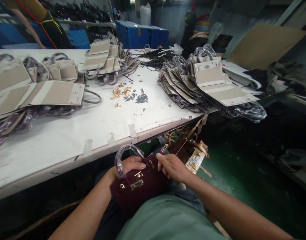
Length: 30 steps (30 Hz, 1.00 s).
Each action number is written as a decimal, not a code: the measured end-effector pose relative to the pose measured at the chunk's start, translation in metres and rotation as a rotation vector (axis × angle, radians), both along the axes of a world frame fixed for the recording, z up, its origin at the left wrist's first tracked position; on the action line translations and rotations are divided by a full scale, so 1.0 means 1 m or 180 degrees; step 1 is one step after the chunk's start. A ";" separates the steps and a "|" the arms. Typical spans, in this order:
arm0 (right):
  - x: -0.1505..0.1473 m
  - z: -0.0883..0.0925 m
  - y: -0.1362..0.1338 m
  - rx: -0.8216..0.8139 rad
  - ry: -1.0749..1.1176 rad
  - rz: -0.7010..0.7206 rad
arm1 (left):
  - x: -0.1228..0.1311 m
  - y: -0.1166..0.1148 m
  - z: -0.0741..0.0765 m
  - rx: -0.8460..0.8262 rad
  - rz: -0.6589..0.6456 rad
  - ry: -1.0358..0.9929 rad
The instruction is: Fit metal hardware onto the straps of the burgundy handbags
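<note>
A dark maroon handbag (143, 193) rests on my lap, with gold clasps on its front. Its handle (121, 155) is wrapped in clear plastic and arches up at the left. My left hand (133, 164) grips the top of the bag beside the handle, thumb lying on the upper edge. Between the thumb and fingers of my right hand (171, 166) is a maroon strap end, and its gold metal plate (164, 148) sticks up past the fingertips. The fingers of the left hand behind the bag are hidden.
A white table (98, 120) stands in front. Flat unfinished bag panels (60, 93) lie at its left, more stacked panels (212, 80) at its right. Gold fittings (121, 91) and small dark metal plates (142, 98) lie mid-table. A person (46, 23) stands at the far left.
</note>
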State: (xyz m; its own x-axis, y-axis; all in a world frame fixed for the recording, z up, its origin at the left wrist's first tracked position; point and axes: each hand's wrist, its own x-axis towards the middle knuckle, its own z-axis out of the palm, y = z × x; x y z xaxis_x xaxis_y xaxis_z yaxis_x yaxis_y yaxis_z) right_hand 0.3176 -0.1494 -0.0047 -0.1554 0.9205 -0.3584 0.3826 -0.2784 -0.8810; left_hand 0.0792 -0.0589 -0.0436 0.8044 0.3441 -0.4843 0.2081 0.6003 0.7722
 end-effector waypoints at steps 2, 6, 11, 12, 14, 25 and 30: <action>-0.001 0.007 -0.001 -0.0030 0.0170 -0.0065 | -0.004 0.002 0.001 -0.0161 -0.0016 -0.0050; -0.005 0.016 -0.003 0.0002 0.0139 -0.0126 | -0.005 0.001 0.001 -0.0195 0.0029 -0.0086; -0.004 0.015 -0.006 0.0322 -0.0256 -0.0027 | -0.002 0.001 0.002 -0.0229 0.0037 -0.0093; -0.004 0.015 -0.007 0.0473 -0.0452 0.0002 | -0.001 0.001 0.003 -0.0239 0.0046 -0.0077; -0.007 0.013 -0.009 0.0747 -0.0906 0.0007 | 0.002 0.001 0.005 -0.0281 0.0112 -0.0054; -0.006 -0.014 -0.002 0.1186 -0.2022 -0.0195 | 0.006 -0.045 0.002 -0.1270 0.1925 -0.0629; -0.008 -0.025 -0.002 0.1169 -0.1784 0.0064 | -0.009 -0.093 -0.020 -0.0746 0.3151 -0.0529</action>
State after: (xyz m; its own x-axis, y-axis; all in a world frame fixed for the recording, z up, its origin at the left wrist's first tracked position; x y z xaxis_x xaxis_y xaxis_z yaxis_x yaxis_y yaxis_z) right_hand 0.3097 -0.1515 -0.0296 -0.0553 0.9970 -0.0540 0.8118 0.0134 -0.5838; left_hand 0.0702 -0.1522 -0.0637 0.2748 0.8003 -0.5330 -0.5603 0.5837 0.5876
